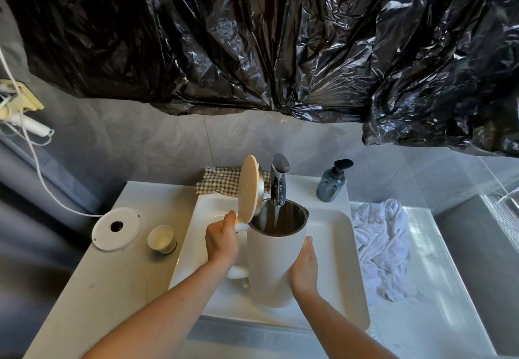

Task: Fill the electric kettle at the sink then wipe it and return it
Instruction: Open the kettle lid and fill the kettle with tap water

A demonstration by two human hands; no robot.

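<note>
My left hand (pixel 222 242) grips the handle of the white kettle (pixel 273 263), and I hold the kettle upright over the sink (pixel 334 249) with its lid (pixel 248 190) standing open and the faucet (pixel 279 180) pouring water into its mouth. My right hand (pixel 304 268) lies flat with straight fingers against the right wall of the kettle. On the left counter stand the kettle base (pixel 116 229) and a small cup (pixel 162 238), near the sink edge; on the right side a white towel (pixel 383 246) lies just beside the basin.
</note>
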